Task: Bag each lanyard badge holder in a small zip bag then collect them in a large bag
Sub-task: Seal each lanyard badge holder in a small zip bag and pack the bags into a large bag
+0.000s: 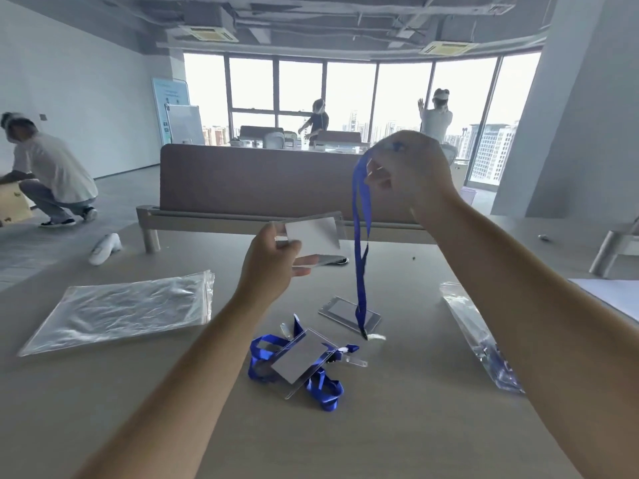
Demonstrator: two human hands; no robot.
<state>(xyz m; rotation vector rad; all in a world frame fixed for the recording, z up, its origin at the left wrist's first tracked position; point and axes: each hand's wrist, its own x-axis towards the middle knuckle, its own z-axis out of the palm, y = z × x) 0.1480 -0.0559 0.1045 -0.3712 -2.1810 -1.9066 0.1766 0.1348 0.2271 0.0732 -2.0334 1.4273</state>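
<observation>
Two hands: both are raised above the table (415, 430) with bare forearms, and the left is lower than the right.
Left hand (273, 262): the fingers and thumb are curled round the left edge of the held badge holder (314, 236) and clamped on it.
Held badge holder: a clear sleeve with a white insert, in the air over the far half of the table, lying roughly flat and extending to the right of the hand.
Right hand (413, 171): the thumb and fingers are pinched together on the top loop of the blue lanyard (360, 243), above everything else on the table.
Blue lanyard: it hangs as a doubled strap straight down from the right hand. Its lower end, with a dark clip and a white tab, reaches the table at the near edge of the flat badge holder (340, 311).
Flat badge holder: it lies at table centre, apart from both hands. The strap passes in front of it, and whether the two are joined cannot be told.
Bundled set (301, 363): a third holder with a white insert, tilted on top of a bunched blue strap, on the table nearest the camera.
Large bag (121, 312): clear, flat on the table at left, with its zip strip along the right edge, well apart from the holders.
Small zip bags (475, 335): clear, on the table at right, partly behind the right forearm. Something blue shows at the near end.
Background: a partition (256, 181) stands at the far table edge, and other persons are in the room beyond it.
</observation>
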